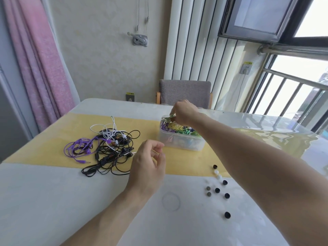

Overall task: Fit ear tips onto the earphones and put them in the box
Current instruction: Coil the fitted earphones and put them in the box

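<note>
Far left, a pink curtain (40, 68) hangs beside the table (71, 201), which carries a yellow runner (53, 139) across its middle. On the runner lies a tangled heap of earphones (106, 148): purple, white and black cords knotted together, one purple plug pointing toward the near edge. These look light and limp, likely to drag neighbours along if pulled by the cord; the firmer hold is judged to be at an earbud body or the plug, with the cord teased free slowly. Next across, the left hand (147, 166) hovers above the runner just right of the heap, fingers loosely curled, thumb near the forefinger; a thin pale strand may run between them, but whether it pinches anything cannot be told. Beyond it stands the clear plastic box (181, 142), already crowded with yellow, green and purple cords. The right hand (184, 112) reaches over the box's far rim, fingertips pinched on a greenish cord at the top of the pile. A grey chair (184, 93) stands behind the table. Near right, loose ear tips (217, 190) lie scattered on the bare tabletop, black, grey and white, well apart from the heap. They appear small, soft and rubbery, apt to roll or squash; a gentle pinch at the skirt suits them.
</note>
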`<move>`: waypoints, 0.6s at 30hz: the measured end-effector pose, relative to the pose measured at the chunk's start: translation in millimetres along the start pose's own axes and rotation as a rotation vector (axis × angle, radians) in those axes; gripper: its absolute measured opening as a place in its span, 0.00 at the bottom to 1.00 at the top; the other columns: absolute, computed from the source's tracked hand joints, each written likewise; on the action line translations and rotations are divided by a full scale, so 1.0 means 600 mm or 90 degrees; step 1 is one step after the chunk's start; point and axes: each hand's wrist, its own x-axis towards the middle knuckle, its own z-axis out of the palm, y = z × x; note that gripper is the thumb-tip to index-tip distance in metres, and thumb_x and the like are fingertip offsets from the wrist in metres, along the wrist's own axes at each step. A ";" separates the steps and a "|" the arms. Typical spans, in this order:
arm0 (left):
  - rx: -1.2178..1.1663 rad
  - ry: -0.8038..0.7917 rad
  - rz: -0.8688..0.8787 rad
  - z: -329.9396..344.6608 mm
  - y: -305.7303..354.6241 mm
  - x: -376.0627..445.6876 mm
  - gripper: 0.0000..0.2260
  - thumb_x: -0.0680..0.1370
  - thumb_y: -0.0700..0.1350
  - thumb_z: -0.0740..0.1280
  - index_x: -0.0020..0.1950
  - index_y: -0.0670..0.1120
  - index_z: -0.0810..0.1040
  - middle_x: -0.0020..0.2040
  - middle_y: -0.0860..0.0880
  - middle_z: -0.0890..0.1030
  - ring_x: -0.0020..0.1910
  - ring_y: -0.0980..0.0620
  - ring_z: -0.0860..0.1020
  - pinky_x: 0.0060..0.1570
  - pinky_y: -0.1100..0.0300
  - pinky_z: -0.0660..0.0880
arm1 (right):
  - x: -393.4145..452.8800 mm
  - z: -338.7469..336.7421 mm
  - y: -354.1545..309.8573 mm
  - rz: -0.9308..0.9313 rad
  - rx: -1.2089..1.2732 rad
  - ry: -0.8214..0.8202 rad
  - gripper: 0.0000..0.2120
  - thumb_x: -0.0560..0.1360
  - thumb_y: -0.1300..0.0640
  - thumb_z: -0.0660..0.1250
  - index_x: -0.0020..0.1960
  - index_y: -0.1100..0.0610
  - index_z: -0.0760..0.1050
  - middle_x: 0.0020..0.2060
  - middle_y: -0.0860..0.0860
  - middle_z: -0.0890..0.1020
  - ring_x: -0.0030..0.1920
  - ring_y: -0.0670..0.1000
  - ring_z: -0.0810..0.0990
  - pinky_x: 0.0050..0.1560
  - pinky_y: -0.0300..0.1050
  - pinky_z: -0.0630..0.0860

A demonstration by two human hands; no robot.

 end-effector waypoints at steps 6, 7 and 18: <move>0.016 0.002 -0.025 -0.001 -0.002 0.003 0.07 0.76 0.38 0.67 0.51 0.48 0.76 0.46 0.55 0.78 0.42 0.58 0.76 0.41 0.59 0.76 | 0.002 -0.014 -0.005 -0.005 0.066 0.031 0.10 0.71 0.67 0.76 0.51 0.60 0.85 0.46 0.56 0.86 0.43 0.57 0.85 0.49 0.53 0.84; 0.020 0.004 -0.025 -0.001 -0.001 0.003 0.06 0.76 0.38 0.67 0.50 0.48 0.76 0.46 0.55 0.78 0.42 0.59 0.76 0.41 0.59 0.76 | 0.002 -0.015 -0.006 -0.016 0.069 0.020 0.08 0.71 0.67 0.76 0.50 0.59 0.86 0.45 0.56 0.86 0.43 0.57 0.85 0.49 0.53 0.83; 0.139 0.061 0.020 -0.020 -0.011 0.017 0.11 0.73 0.32 0.65 0.52 0.43 0.76 0.47 0.49 0.78 0.44 0.54 0.76 0.48 0.72 0.68 | -0.015 -0.017 -0.025 -0.062 -0.028 -0.156 0.11 0.79 0.68 0.63 0.54 0.60 0.83 0.41 0.53 0.79 0.38 0.53 0.75 0.34 0.43 0.70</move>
